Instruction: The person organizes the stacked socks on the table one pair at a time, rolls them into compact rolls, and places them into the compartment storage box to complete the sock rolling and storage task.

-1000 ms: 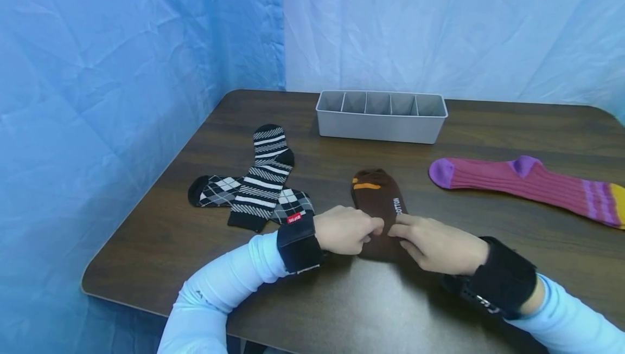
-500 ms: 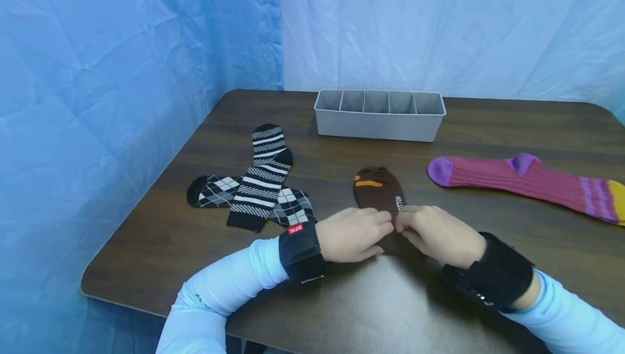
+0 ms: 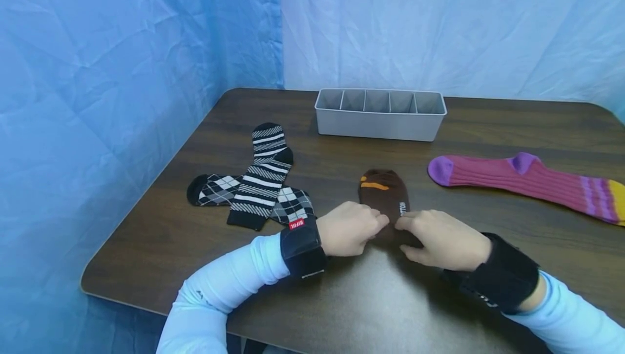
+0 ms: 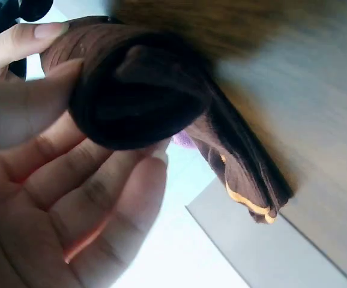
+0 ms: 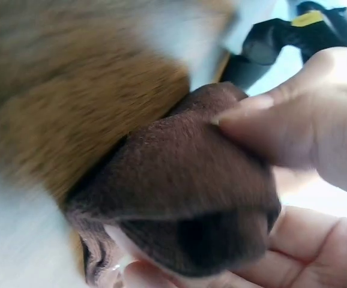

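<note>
A brown sock (image 3: 383,195) with an orange stripe and white lettering lies toe away from me, between both hands. Its near end is rolled into a thick bundle, whose dark hollow end shows in the left wrist view. My left hand (image 3: 349,229) grips that roll from the left, thumb on one side and fingers curled on the other. From the right, my right hand (image 3: 441,240) holds the same roll. In the right wrist view, the thumb presses on top of the brown fabric (image 5: 179,162) and the fingers reach underneath. Whether a second sock lies inside cannot be told.
Left of the hands, a black-and-white striped sock (image 3: 261,180) lies across an argyle sock (image 3: 293,205). At right is a long pink sock (image 3: 488,172) with purple toe and heel. A grey divided box (image 3: 378,125) stands at the back of the dark wooden table (image 3: 195,267).
The brown sock has shifted slightly to the right. Both hands have changed their grip on its near end; the right thumb now sits farther from its fingers. Other socks and the box stay put.
</note>
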`<action>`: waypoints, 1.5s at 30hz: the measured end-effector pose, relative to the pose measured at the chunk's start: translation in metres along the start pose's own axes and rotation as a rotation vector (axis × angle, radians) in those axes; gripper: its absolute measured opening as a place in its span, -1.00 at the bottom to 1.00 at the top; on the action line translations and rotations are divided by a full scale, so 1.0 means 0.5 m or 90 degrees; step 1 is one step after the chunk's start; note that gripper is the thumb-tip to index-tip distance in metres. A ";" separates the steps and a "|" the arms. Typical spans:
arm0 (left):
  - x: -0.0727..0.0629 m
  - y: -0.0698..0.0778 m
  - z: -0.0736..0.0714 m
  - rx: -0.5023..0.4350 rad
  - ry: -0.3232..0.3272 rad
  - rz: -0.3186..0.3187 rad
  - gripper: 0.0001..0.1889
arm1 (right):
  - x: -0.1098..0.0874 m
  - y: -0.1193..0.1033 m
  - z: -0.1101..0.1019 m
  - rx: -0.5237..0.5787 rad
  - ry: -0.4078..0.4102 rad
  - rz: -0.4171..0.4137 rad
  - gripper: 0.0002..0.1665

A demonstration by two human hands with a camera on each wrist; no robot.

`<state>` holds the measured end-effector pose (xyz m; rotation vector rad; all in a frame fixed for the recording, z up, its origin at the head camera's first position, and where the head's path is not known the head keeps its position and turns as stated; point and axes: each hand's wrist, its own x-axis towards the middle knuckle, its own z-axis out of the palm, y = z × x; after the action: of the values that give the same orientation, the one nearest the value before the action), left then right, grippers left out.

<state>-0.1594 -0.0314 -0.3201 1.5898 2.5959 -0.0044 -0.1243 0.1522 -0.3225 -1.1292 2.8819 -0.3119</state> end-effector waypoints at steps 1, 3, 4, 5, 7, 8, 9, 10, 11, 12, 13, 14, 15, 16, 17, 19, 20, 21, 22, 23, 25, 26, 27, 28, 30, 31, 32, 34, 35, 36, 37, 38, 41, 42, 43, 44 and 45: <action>0.000 -0.001 -0.001 -0.013 -0.009 -0.006 -0.77 | -0.001 0.000 -0.001 0.010 -0.004 -0.002 -0.80; 0.000 -0.005 -0.004 -0.065 -0.031 -0.024 -0.74 | -0.002 0.000 -0.004 0.050 -0.020 -0.003 -0.77; -0.001 -0.007 -0.006 -0.096 -0.043 -0.033 -0.73 | -0.002 0.000 -0.005 0.075 -0.028 -0.005 -0.74; -0.002 -0.010 -0.008 -0.126 -0.055 -0.042 -0.71 | -0.002 0.001 -0.006 0.101 -0.037 -0.006 -0.72; -0.002 -0.015 -0.009 -0.187 -0.077 -0.058 -0.70 | -0.001 0.003 -0.006 0.157 -0.060 -0.001 -0.70; -0.003 -0.018 -0.010 -0.212 -0.087 -0.065 -0.70 | 0.000 0.004 -0.006 0.181 -0.070 0.004 -0.71; -0.002 -0.020 -0.010 -0.229 -0.094 -0.070 -0.71 | 0.002 0.006 -0.006 0.192 -0.073 0.006 -0.73; -0.001 -0.023 -0.009 -0.241 -0.098 -0.074 -0.73 | 0.003 0.008 -0.005 0.190 -0.068 0.008 -0.75; 0.000 -0.025 -0.008 -0.251 -0.100 -0.078 -0.74 | 0.004 0.010 -0.004 0.178 -0.061 0.011 -0.77; 0.001 -0.027 -0.007 -0.259 -0.100 -0.081 -0.75 | 0.006 0.012 -0.003 0.160 -0.049 0.011 -0.78; 0.002 -0.029 -0.005 -0.262 -0.097 -0.084 -0.76 | 0.007 0.014 -0.001 0.135 -0.032 0.008 -0.79; 0.003 -0.030 -0.003 -0.256 -0.088 -0.085 -0.77 | 0.007 0.016 0.001 0.103 -0.009 0.004 -0.79; 0.003 -0.031 -0.001 -0.248 -0.075 -0.088 -0.77 | 0.008 0.017 0.004 0.066 0.019 -0.003 -0.80; 0.004 -0.031 0.001 -0.236 -0.057 -0.090 -0.77 | 0.009 0.018 0.007 0.034 0.044 -0.010 -0.80; 0.004 -0.030 0.003 -0.216 -0.035 -0.089 -0.78 | 0.010 0.020 0.009 0.012 0.067 -0.020 -0.79; 0.004 -0.027 0.006 -0.173 0.018 -0.083 -0.77 | 0.011 0.021 0.014 -0.011 0.105 -0.035 -0.77; 0.004 -0.025 0.007 -0.152 0.044 -0.077 -0.76 | 0.012 0.022 0.016 -0.017 0.124 -0.039 -0.76; 0.004 -0.022 0.009 -0.137 0.069 -0.068 -0.74 | 0.013 0.021 0.018 -0.016 0.142 -0.040 -0.74; 0.005 -0.020 0.011 -0.124 0.087 -0.056 -0.74 | 0.013 0.021 0.019 -0.011 0.155 -0.040 -0.73; 0.005 -0.017 0.012 -0.117 0.098 -0.047 -0.73 | 0.014 0.020 0.019 0.000 0.164 -0.041 -0.72; 0.005 -0.012 0.012 -0.106 0.102 -0.033 -0.72 | 0.014 0.017 0.020 0.012 0.173 -0.038 -0.73; 0.004 -0.009 0.010 -0.095 0.093 -0.029 -0.73 | 0.013 0.015 0.020 0.010 0.176 -0.036 -0.75; 0.004 -0.007 0.009 -0.081 0.084 -0.026 -0.75 | 0.012 0.013 0.019 0.010 0.175 -0.037 -0.77; 0.003 -0.005 0.005 -0.072 0.069 -0.028 -0.78 | 0.011 0.011 0.018 0.006 0.168 -0.037 -0.79; 0.000 -0.001 -0.001 -0.043 0.042 -0.026 -0.80 | 0.007 0.005 0.016 -0.006 0.147 -0.030 -0.85; -0.002 0.000 -0.004 -0.024 0.032 -0.024 -0.79 | 0.005 0.003 0.014 -0.015 0.138 -0.023 -0.83; -0.004 0.001 -0.006 -0.008 0.026 -0.023 -0.77 | 0.003 0.000 0.012 -0.020 0.129 -0.020 -0.78; -0.007 0.002 -0.009 0.016 0.017 -0.023 -0.73 | 0.002 -0.003 0.010 -0.030 0.112 -0.009 -0.67; -0.009 0.003 -0.010 0.027 0.012 -0.024 -0.71 | 0.002 -0.005 0.011 -0.035 0.106 -0.005 -0.61; -0.009 0.003 -0.010 0.033 0.008 -0.027 -0.69 | 0.002 -0.006 0.012 -0.041 0.103 -0.001 -0.57; -0.009 0.004 -0.010 0.038 0.006 -0.029 -0.68 | 0.003 -0.007 0.013 -0.046 0.102 0.002 -0.55; -0.009 0.004 -0.010 0.037 0.000 -0.033 -0.67 | 0.005 -0.009 0.014 -0.050 0.101 0.004 -0.53; -0.009 0.003 -0.008 0.019 -0.006 -0.040 -0.67 | 0.008 -0.011 0.015 -0.058 0.089 0.012 -0.53; -0.009 0.003 -0.008 0.012 -0.003 -0.040 -0.68 | 0.009 -0.012 0.013 -0.055 0.081 0.013 -0.54; -0.009 0.002 -0.007 0.005 0.003 -0.039 -0.68 | 0.010 -0.011 0.012 -0.051 0.074 0.014 -0.55; -0.010 0.001 -0.007 -0.002 0.010 -0.037 -0.67 | 0.011 -0.011 0.010 -0.044 0.065 0.016 -0.57; -0.010 0.000 -0.006 -0.012 0.017 -0.035 -0.66 | 0.011 -0.010 0.007 -0.036 0.055 0.016 -0.59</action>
<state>-0.1575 -0.0359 -0.3165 1.5225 2.6503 0.0369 -0.1248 0.1441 -0.3247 -1.1142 2.9964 -0.2871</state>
